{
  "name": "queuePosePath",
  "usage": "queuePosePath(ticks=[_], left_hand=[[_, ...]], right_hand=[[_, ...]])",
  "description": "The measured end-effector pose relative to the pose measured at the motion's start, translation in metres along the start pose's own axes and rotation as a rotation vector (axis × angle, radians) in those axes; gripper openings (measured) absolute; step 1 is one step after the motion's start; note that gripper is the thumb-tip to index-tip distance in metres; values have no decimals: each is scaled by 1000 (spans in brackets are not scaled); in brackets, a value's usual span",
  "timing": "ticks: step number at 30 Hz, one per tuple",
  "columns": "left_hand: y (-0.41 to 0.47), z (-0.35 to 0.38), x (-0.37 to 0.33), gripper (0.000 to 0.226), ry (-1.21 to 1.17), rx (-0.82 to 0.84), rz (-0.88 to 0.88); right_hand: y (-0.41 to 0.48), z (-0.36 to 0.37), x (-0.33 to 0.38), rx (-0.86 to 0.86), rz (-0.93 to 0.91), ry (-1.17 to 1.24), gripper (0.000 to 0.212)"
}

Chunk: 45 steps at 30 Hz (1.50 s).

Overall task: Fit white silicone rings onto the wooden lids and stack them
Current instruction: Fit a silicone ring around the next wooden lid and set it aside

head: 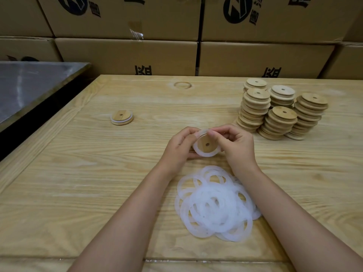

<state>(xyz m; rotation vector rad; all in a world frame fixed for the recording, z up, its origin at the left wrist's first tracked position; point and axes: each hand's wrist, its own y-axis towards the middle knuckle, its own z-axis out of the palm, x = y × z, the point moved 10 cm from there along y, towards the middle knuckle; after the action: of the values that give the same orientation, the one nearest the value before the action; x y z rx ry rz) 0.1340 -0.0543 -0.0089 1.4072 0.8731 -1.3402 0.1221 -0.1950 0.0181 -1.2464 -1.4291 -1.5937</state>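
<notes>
My left hand (180, 148) cups the lid (206, 143) by its edge, fingers curled round it. My right hand (235, 146) pinches the ring (204, 154) at the top, thumb and forefinger closed on it. Both are held just above the table (78, 173), the ring partly seated. It looks soft, stretchy and light, likely to slip back, so I'd pinch its rim and work round. The lid is stiff, so I hold its edge. Spare rings (214, 205) are heaped nearer me, stacks (275, 112) far right, one ringed lid (122, 117) left.

Bare table (82, 173) lies left; lid stacks (279, 108) and ring pile (214, 203) crowd right.
</notes>
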Motion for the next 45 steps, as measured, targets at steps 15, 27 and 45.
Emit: queuePosePath(ticks=[15, 27, 45], left_hand=[[3, -6, 2, 13, 88, -56, 48], [3, -13, 9, 14, -11, -105, -37], [3, -24, 12, 20, -131, -206, -88]], right_hand=[[6, -3, -12, 52, 58, 26, 15], [7, 1, -16, 104, 114, 94, 12], [-1, 9, -45, 166, 385, 38, 18]])
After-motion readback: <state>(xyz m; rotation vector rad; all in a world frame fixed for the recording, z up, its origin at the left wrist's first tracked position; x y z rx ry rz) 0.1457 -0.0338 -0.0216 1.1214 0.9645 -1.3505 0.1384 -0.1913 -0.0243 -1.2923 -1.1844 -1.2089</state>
